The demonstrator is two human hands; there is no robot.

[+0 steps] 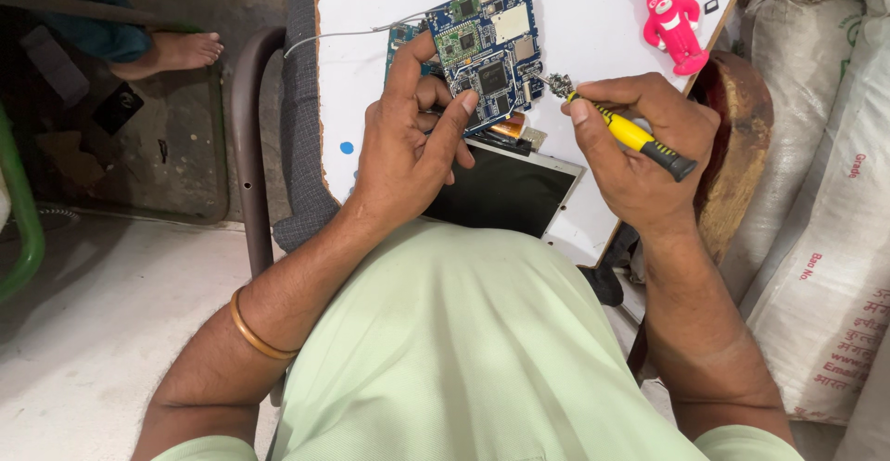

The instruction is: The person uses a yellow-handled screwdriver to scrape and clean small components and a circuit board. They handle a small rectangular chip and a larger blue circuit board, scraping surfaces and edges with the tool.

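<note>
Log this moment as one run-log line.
left hand: holds blue circuit board | right hand: grips yellow-and-black-handled screwdriver, tip at board's edge | dark screen panel under board

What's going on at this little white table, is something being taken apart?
A seated person holds a blue circuit board up in the left hand. The right hand grips a yellow-handled screwdriver, its tip at the board's right edge. Under the board lies a dark screen panel on the white tabletop. A pink toy figure stands farther back.

A pink toy [674, 18] is lying on your white board [593, 16]; sacks [825, 239] are leaning at your right, a chair [255, 137] standing left.
</note>
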